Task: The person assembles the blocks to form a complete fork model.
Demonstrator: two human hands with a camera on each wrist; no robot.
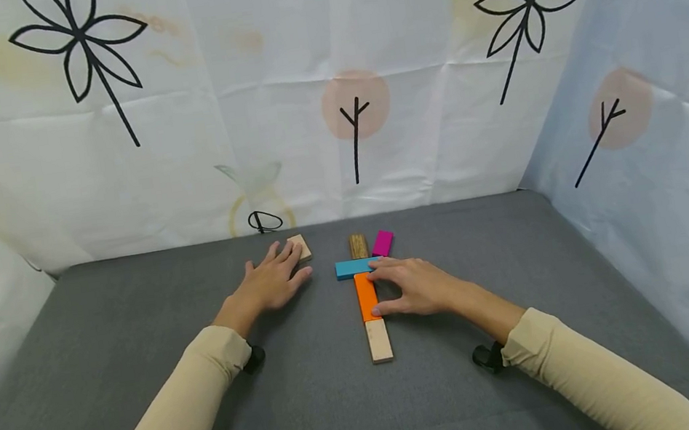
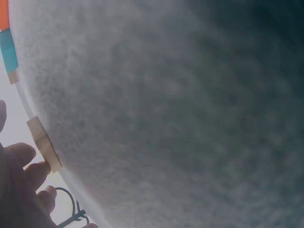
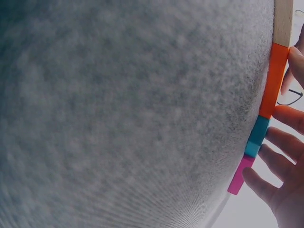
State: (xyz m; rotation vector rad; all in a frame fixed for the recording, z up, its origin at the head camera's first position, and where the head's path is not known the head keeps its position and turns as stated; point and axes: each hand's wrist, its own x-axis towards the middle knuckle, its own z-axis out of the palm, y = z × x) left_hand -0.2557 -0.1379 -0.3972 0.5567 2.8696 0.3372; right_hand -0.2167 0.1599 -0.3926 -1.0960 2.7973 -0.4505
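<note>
On the grey table a line of flat blocks runs away from me: a pale wooden block [image 1: 379, 342] nearest, then an orange block [image 1: 366, 296], a blue block [image 1: 350, 268] lying crosswise, and a brown block [image 1: 358, 245] beyond it. A magenta block [image 1: 383, 242] sits slanted at the far right of the blue one. My right hand [image 1: 417, 284] rests its thumb and forefinger at the orange block's right side, other fingertips by the blue and magenta blocks. My left hand [image 1: 269, 283] reaches with spread fingers to a separate pale block [image 1: 302, 248], fingertips touching it, thumb held apart.
The grey cloth-covered table [image 1: 319, 409] ends at the back against a white printed curtain [image 1: 279, 128]. Another curtain [image 1: 666, 199] stands on the right side. Dark straps [image 1: 255, 358] sit at both wrists.
</note>
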